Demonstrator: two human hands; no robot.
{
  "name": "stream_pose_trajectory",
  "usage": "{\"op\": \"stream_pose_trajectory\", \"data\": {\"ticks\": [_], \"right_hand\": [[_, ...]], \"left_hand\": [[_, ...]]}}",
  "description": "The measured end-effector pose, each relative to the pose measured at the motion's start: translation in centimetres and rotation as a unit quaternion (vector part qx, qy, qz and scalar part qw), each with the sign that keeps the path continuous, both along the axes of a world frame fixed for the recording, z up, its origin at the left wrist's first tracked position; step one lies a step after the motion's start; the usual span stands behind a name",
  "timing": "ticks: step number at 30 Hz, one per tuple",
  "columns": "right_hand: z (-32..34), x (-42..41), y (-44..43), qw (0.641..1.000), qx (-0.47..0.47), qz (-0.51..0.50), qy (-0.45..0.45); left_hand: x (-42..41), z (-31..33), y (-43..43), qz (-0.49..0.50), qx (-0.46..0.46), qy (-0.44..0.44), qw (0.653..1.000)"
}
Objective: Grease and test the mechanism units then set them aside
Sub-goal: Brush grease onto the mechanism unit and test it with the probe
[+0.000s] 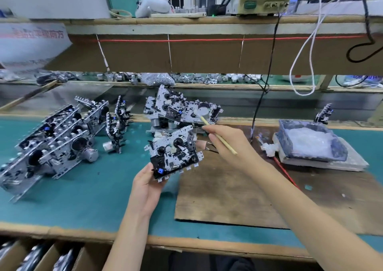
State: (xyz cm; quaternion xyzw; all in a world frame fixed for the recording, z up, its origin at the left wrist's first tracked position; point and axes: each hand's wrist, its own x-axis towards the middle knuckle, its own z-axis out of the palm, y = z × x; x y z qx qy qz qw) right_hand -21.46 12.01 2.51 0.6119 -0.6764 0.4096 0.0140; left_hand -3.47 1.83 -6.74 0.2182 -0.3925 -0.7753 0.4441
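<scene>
Just nearer than the worn brown flat board (228, 198) on the green table mat (93, 187), brown cardboard boxes (41, 256) sit below the table edge. At the board's left edge, the left hand (148, 184) grips one shiny metal mechanism unit (174, 153) by its near corner and holds it up off the table. The unit is a flat plate full of small holes, with black round knobs and a blue button. Its face tilts up toward the person. Its long side runs from low on the left to high on the right, and the black edge points at the person.

Over the board's far edge, the right hand (226, 142) pinches a thin pale wooden stick (219, 136), whose far tip points away to the left. Just past the board lies a heap of the same metal units (176, 109). Left of the board, more units (51, 142) lean in a row. Right of the board sits a dirty square tub of white grease (310, 142).
</scene>
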Motion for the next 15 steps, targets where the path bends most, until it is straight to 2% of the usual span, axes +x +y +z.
{"op": "stream_pose_trajectory", "data": {"ticks": [5,10,15], "right_hand": [[-1.3,0.2,-0.9,0.999,0.030,0.007,0.011],[-1.9,0.5,-1.2,0.999,0.032,0.030,-0.028],[-2.3,0.5,-1.8,1.000,-0.007,0.011,-0.013]], "left_hand": [[0.1,-0.3,-0.3,-0.001,0.018,0.006,1.000],[0.0,-0.3,-0.3,-0.002,0.016,0.007,1.000],[0.1,-0.5,-0.4,-0.001,0.019,0.008,1.000]]}}
